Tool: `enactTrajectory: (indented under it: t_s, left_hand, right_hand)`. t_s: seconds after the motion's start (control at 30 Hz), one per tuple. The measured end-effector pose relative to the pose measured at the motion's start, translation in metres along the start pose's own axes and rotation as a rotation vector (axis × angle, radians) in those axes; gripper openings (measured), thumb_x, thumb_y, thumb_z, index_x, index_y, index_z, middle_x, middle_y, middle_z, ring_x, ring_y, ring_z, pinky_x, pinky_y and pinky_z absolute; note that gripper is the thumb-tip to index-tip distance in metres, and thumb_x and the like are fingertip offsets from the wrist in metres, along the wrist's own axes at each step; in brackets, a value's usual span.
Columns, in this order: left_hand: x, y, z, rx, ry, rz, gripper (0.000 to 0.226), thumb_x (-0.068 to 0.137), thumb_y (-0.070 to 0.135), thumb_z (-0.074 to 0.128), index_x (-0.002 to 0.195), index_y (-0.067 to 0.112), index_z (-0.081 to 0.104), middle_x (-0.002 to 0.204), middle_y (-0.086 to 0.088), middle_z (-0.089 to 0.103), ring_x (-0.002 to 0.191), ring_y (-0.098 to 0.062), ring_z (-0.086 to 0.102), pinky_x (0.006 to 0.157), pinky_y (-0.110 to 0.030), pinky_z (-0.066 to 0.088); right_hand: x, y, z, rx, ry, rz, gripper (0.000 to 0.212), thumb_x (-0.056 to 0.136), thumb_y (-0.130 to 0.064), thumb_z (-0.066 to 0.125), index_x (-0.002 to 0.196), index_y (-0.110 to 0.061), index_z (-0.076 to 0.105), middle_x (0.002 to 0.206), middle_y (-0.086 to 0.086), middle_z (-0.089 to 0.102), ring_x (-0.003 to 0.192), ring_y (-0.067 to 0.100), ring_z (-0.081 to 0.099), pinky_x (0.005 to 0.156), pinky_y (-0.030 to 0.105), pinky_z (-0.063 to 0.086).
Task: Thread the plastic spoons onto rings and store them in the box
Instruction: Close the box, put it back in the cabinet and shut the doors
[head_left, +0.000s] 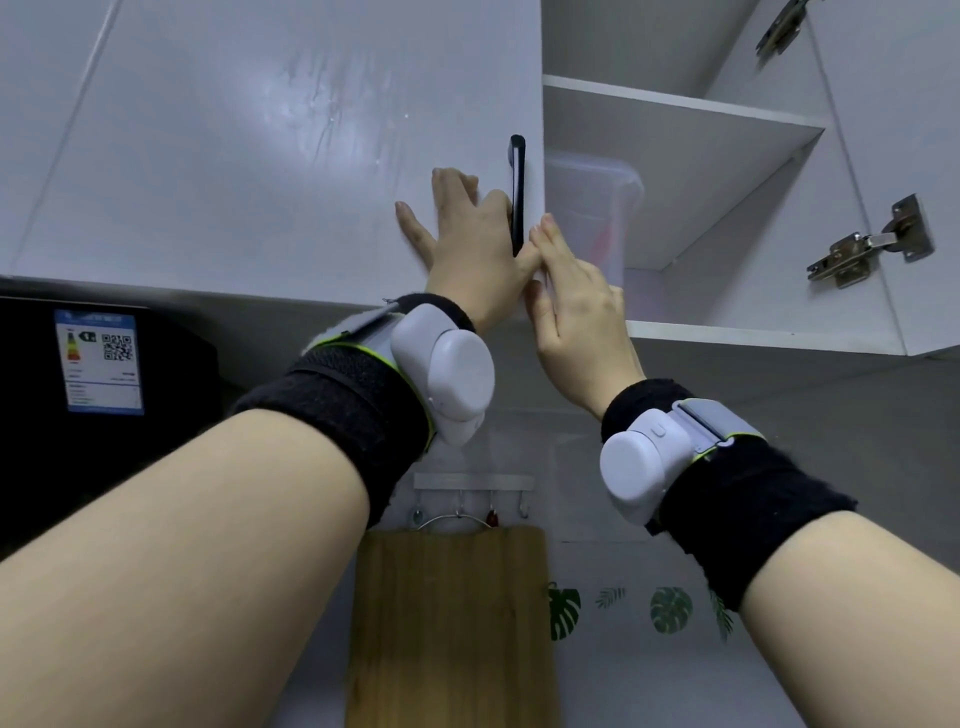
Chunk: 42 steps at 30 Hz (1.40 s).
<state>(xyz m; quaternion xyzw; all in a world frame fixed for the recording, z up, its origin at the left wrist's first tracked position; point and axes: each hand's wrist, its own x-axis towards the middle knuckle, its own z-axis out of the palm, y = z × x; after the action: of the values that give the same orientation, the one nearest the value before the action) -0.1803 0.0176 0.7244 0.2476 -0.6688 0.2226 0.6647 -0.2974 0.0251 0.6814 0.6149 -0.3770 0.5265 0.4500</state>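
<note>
The translucent box (592, 208) stands in the lower compartment of the open wall cabinet (753, 332), under its shelf (675, 109). A faint reddish shape shows through the box's wall, too blurred to tell what it is. Just left of the box, the right hand (576, 306) lies with straight fingers against the edge of the closed door (260, 156), gripping nothing. Further left, past the black handle (517, 176), the left hand (467, 234) rests flat on that door, fingers spread.
</note>
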Motion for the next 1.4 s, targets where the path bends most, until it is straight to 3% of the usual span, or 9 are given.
enactTrajectory:
  t_s: [0.2,0.4,0.47,0.53,0.6,0.67,0.9,1.2,1.4]
  left_hand:
    - [-0.003,0.000,-0.002,0.024,-0.017,0.015,0.032,0.094,0.037,0.042,0.112,0.011,0.049,0.134,-0.011,0.032,0.140,-0.021,0.023,0.112,-0.058,-0.009]
    - [0.003,0.019,-0.018,-0.042,-0.097,-0.155,0.035,0.094,0.021,0.034,0.128,0.016,0.038,0.136,-0.008,0.030,0.137,-0.015,0.026,0.116,-0.054,-0.006]
    - [0.007,0.032,-0.023,-0.033,-0.126,-0.222,0.043,0.088,0.010,0.038,0.131,0.013,0.035,0.139,-0.012,0.027,0.137,-0.024,0.026,0.115,-0.053,-0.003]
    - [0.010,0.049,-0.024,-0.021,-0.140,-0.237,0.053,0.083,0.003,0.039,0.135,0.008,0.031,0.144,-0.018,0.021,0.144,-0.032,0.012,0.116,-0.052,-0.004]
    - [0.014,0.066,-0.022,-0.009,-0.104,-0.166,0.057,0.083,0.000,0.039,0.139,0.005,0.027,0.149,-0.020,0.013,0.146,-0.036,-0.007,0.117,-0.053,-0.008]
    - [0.018,0.084,-0.018,-0.031,-0.061,-0.040,0.058,0.084,0.001,0.039,0.140,0.005,0.027,0.152,-0.019,0.012,0.146,-0.035,-0.012,0.118,-0.053,-0.007]
    - [0.026,0.176,0.010,-0.202,-0.118,0.249,0.052,0.091,0.019,0.044,0.142,0.012,0.031,0.152,-0.009,0.022,0.148,-0.028,-0.003,0.117,-0.054,-0.001]
    - [0.014,0.280,0.036,-0.496,-0.219,0.328,0.051,0.093,0.021,0.042,0.143,0.016,0.032,0.150,-0.002,0.032,0.144,-0.019,0.015,0.117,-0.047,0.004]
    - [0.000,0.322,0.050,-0.578,-0.304,0.394,0.056,0.095,0.028,0.043,0.147,0.019,0.025,0.154,-0.002,0.025,0.144,-0.018,0.017,0.116,-0.043,0.011]
  right_hand:
    - [0.010,-0.005,-0.019,-0.045,-0.133,0.027,0.049,0.099,-0.028,0.038,0.147,-0.023,0.028,0.157,-0.010,0.022,0.133,0.021,0.040,0.106,0.043,0.032]
    - [0.025,-0.013,-0.071,-0.081,-0.397,0.059,0.050,0.101,-0.037,0.030,0.148,-0.021,0.023,0.153,0.003,0.033,0.137,0.028,0.036,0.112,0.048,0.026]
    - [0.029,-0.014,-0.090,-0.085,-0.358,0.093,0.052,0.100,-0.038,0.032,0.149,-0.022,0.021,0.155,0.002,0.029,0.138,0.024,0.035,0.113,0.047,0.025]
    - [0.032,-0.009,-0.112,-0.088,-0.281,0.125,0.051,0.100,-0.038,0.033,0.148,-0.021,0.025,0.150,0.004,0.039,0.135,0.023,0.039,0.112,0.045,0.028]
    - [0.032,-0.003,-0.135,-0.131,-0.233,0.142,0.049,0.100,-0.037,0.033,0.146,-0.020,0.029,0.145,0.004,0.045,0.132,0.022,0.043,0.110,0.044,0.030]
    - [0.033,0.008,-0.159,-0.197,-0.220,0.152,0.049,0.100,-0.036,0.034,0.145,-0.018,0.030,0.146,0.004,0.043,0.131,0.022,0.043,0.109,0.046,0.032]
    - [0.038,0.042,-0.249,-0.501,-0.121,0.161,0.045,0.098,-0.033,0.038,0.140,-0.016,0.036,0.140,0.005,0.047,0.127,0.025,0.045,0.105,0.048,0.034]
    - [0.035,0.071,-0.371,-1.010,0.149,0.213,0.046,0.089,-0.019,0.042,0.134,-0.015,0.042,0.145,0.004,0.039,0.133,0.025,0.035,0.105,0.042,0.023]
    - [0.022,0.080,-0.424,-1.202,0.228,0.305,0.062,0.081,-0.011,0.044,0.142,-0.011,0.030,0.153,0.011,0.023,0.142,0.024,0.020,0.108,0.044,0.019]
